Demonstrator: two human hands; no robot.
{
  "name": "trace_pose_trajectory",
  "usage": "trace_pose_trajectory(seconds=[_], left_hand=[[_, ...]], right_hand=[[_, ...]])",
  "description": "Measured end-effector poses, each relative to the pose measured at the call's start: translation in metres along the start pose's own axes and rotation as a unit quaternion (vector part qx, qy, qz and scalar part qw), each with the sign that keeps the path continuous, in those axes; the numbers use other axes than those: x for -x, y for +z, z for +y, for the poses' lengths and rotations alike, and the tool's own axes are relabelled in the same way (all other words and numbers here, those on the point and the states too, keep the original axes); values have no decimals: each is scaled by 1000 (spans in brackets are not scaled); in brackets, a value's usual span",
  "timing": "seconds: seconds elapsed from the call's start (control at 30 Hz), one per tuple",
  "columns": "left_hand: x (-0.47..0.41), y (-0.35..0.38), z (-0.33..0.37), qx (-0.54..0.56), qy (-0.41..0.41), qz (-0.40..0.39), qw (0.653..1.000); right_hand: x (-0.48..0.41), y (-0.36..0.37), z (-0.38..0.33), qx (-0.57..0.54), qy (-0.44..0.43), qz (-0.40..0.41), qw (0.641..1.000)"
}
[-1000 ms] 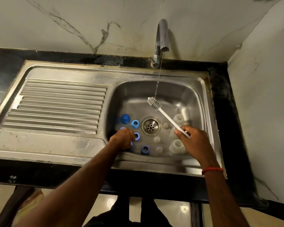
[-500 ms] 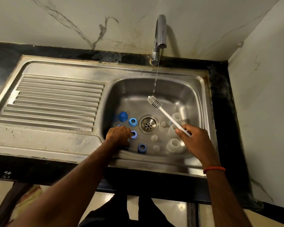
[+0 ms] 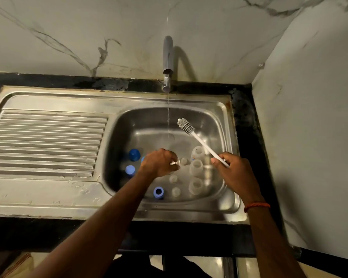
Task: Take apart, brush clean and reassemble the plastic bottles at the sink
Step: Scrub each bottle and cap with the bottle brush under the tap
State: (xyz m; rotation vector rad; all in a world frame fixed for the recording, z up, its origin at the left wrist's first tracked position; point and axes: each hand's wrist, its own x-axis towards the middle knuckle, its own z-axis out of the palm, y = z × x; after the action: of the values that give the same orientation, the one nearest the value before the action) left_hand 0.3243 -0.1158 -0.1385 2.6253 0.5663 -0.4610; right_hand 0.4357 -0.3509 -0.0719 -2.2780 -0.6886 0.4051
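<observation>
Head camera looks down into one steel sink point(image 3: 141, 121) right of centre in the frame, with a ribbed draining board point(image 3: 48, 141) at the left. One tap point(image 3: 167, 57) at top centre runs a thin stream of water point(image 3: 168, 117) into the basin. The right hand point(image 3: 236, 173) grips the handle of one white bottle brush point(image 3: 203, 144), its bristle head raised just right of the stream. The left hand point(image 3: 158, 164), over the middle of the basin, has its fingers curled round a small clear part point(image 3: 174, 163); which part it is cannot be told. On the basin floor lie three clear bottles point(image 3: 196, 167) in a column at the right and three small clear pieces point(image 3: 173, 178) just left of them. Three blue pieces point(image 3: 134, 154) sit at the left and lower centre, and a sliver of a fourth shows beside the left hand.
</observation>
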Motion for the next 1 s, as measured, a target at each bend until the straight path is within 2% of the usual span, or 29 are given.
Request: trace_pose_trajectory(seconds=[0.17, 0.3, 0.47, 0.67, 0.83, 1.0], left_hand=[[-26, 26, 36, 8, 58, -18, 998], [-37, 45, 53, -44, 78, -39, 995], [-43, 63, 62, -41, 64, -19, 997], [-39, 47, 55, -13, 40, 8, 999], [-22, 13, 25, 58, -5, 53, 997], [2, -27, -12, 170, -52, 141, 974]], right_hand=[[-2, -7, 5, 10, 12, 24, 1000], [3, -6, 1, 25, 14, 22, 999], [11, -6, 2, 32, 13, 4, 999], [8, -3, -6, 33, 10, -14, 999], [-12, 2, -27, 39, -17, -13, 999], [-40, 15, -56, 91, -36, 4, 995]])
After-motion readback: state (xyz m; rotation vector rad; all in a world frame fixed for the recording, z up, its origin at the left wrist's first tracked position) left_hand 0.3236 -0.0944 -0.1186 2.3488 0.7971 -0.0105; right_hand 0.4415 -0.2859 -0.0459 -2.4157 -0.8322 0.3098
